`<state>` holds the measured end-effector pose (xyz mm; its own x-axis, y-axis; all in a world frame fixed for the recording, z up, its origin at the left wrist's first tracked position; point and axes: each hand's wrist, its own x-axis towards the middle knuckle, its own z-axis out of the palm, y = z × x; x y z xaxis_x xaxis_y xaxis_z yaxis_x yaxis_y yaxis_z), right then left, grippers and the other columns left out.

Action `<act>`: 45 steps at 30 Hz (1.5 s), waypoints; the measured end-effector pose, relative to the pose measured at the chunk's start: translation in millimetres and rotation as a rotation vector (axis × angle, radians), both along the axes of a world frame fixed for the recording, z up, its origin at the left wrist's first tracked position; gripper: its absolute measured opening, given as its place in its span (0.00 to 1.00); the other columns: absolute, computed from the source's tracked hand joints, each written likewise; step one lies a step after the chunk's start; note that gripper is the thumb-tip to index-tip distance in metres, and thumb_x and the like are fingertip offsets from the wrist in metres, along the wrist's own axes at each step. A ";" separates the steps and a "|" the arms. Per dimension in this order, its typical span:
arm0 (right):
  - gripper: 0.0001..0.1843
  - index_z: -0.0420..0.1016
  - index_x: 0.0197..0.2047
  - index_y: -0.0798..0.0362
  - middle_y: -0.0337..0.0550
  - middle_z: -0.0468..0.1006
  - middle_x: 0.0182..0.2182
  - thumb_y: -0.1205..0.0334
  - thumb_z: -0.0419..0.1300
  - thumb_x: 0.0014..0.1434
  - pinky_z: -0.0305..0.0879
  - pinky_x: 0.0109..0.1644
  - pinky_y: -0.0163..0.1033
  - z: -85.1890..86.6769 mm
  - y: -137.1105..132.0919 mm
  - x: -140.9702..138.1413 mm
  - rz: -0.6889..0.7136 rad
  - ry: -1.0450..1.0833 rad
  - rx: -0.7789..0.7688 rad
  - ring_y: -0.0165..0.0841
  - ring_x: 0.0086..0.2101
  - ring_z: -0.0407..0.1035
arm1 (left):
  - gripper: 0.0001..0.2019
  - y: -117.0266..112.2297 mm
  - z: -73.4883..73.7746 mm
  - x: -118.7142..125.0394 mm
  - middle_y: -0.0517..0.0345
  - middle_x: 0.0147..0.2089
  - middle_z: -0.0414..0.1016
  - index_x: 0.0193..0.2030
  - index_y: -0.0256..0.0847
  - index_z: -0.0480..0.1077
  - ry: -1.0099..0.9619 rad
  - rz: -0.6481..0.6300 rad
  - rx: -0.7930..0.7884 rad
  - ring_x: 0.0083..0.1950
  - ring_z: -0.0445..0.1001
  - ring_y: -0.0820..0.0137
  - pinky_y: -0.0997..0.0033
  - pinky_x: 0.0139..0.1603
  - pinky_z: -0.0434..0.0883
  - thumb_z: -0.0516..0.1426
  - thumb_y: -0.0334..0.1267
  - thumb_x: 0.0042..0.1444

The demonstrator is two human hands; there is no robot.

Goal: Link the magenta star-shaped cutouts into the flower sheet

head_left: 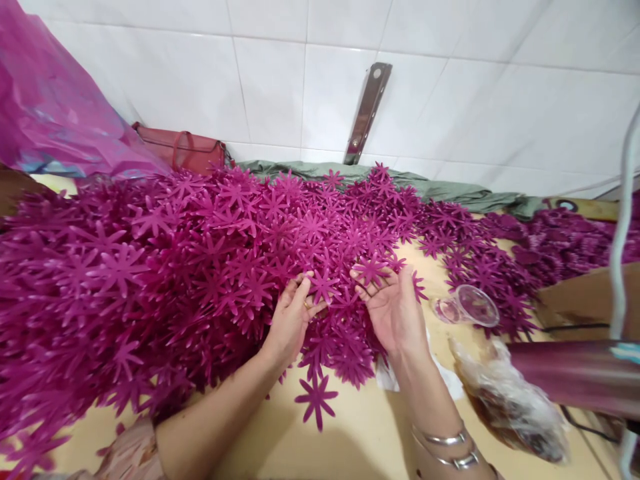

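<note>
Many magenta flowers heap across the counter, left to centre. At upper left, a pink bag hides its contents; at lower right, a clear bag holds something brown. Mid-frame, the right hand spreads its fingers; the left hand pinches one flower. A clear cup lies tipped at right. The pinched flower faces the camera, petals radiating every way.

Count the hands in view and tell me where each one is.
2: the left hand pinches a flower cutout at the front of the magenta pile; the right hand, beside it, is open and touches another cutout. No third hand shows.
</note>
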<state>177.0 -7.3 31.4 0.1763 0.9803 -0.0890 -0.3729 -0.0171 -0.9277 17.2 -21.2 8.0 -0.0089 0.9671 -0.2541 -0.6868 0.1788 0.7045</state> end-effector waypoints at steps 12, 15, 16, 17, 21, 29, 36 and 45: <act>0.45 0.61 0.47 0.67 0.46 0.71 0.38 0.31 0.63 0.49 0.64 0.40 0.18 -7.7 -5.4 3.0 -0.133 -0.392 0.016 0.11 0.33 0.65 | 0.24 -4.7 6.5 -3.4 0.63 0.35 0.60 0.57 0.43 0.67 0.059 -0.121 0.178 0.39 0.65 0.78 0.65 0.56 0.76 0.67 0.44 0.57; 0.43 0.57 0.40 0.68 0.41 0.66 0.29 0.28 0.58 0.52 0.58 0.35 0.16 -6.7 -9.3 3.4 -0.100 -0.498 -0.005 0.09 0.28 0.58 | 0.25 -6.3 9.3 -3.0 0.62 0.38 0.62 0.59 0.46 0.66 0.077 -0.118 0.226 0.42 0.67 0.77 0.65 0.55 0.77 0.66 0.43 0.57; 0.43 0.56 0.39 0.67 0.40 0.63 0.28 0.27 0.56 0.53 0.56 0.33 0.16 -6.5 -10.2 3.5 -0.106 -0.512 -0.004 0.08 0.27 0.55 | 0.25 -6.8 9.9 -3.1 0.61 0.40 0.63 0.61 0.48 0.65 0.092 -0.116 0.242 0.43 0.67 0.77 0.63 0.56 0.77 0.66 0.43 0.58; 0.44 0.54 0.38 0.67 0.40 0.61 0.27 0.27 0.55 0.54 0.54 0.32 0.16 -6.3 -10.9 3.7 -0.115 -0.517 0.006 0.08 0.27 0.54 | 0.26 -7.3 10.2 -3.2 0.61 0.41 0.64 0.62 0.51 0.64 0.113 -0.118 0.260 0.44 0.68 0.76 0.62 0.57 0.77 0.65 0.42 0.59; 0.44 0.56 0.36 0.68 0.42 0.60 0.29 0.27 0.55 0.54 0.55 0.32 0.15 -3.1 -12.5 2.0 -0.075 -0.580 0.059 0.07 0.29 0.52 | 0.23 -8.3 8.8 -4.0 0.58 0.54 0.68 0.62 0.54 0.68 0.186 -0.177 0.328 0.49 0.70 0.74 0.61 0.60 0.76 0.65 0.42 0.60; 0.48 0.60 0.30 0.70 0.43 0.61 0.26 0.21 0.50 0.53 0.51 0.31 0.18 9.9 -21.9 -3.0 0.117 -0.796 0.041 0.09 0.26 0.52 | 0.08 -5.4 8.1 -7.2 0.56 0.40 0.74 0.40 0.39 0.78 0.413 -0.098 0.404 0.40 0.73 0.75 0.78 0.45 0.74 0.65 0.41 0.59; 0.36 0.77 0.29 0.63 0.40 0.71 0.39 0.33 0.53 0.61 0.49 0.58 0.24 3.6 -10.5 20.8 -0.287 -1.240 0.360 0.10 0.44 0.60 | 0.09 -10.0 16.5 -7.3 0.52 0.47 0.74 0.46 0.39 0.74 0.376 -0.044 0.485 0.47 0.74 0.70 0.69 0.52 0.77 0.61 0.41 0.63; 0.16 0.81 0.42 0.51 0.36 0.69 0.49 0.50 0.63 0.58 0.47 0.67 0.29 11.2 -24.1 -14.6 -0.371 -1.416 0.636 0.16 0.55 0.56 | 0.20 -12.5 12.7 -2.4 0.53 0.46 0.77 0.59 0.42 0.59 0.298 -0.160 0.455 0.45 0.76 0.73 0.71 0.53 0.75 0.60 0.37 0.64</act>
<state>162.4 -31.4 42.6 -0.0161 0.6779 0.7350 0.8617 0.3822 -0.3336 14.9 -33.7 20.7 0.1392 0.9738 0.1800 -0.4361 -0.1030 0.8940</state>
